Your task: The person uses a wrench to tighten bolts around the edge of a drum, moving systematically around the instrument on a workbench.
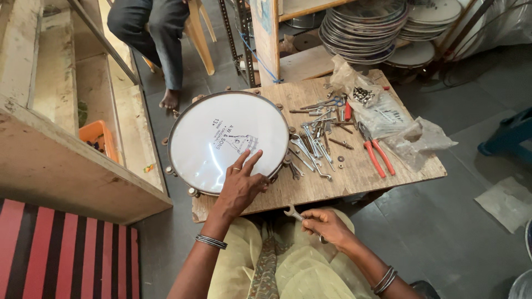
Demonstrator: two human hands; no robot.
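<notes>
Left hand: fingers are spreading flat on the drumhead, pressing down to steady the frame drum.
Right hand: fingers are closing around a small spanner, holding it over the lap.
Worktop: is carrying the drum, loose tuning hooks and red-handled pliers within reach.

One drum, one pair of red pliers, two plastic bags, perhaps a dozen hooks.
</notes>
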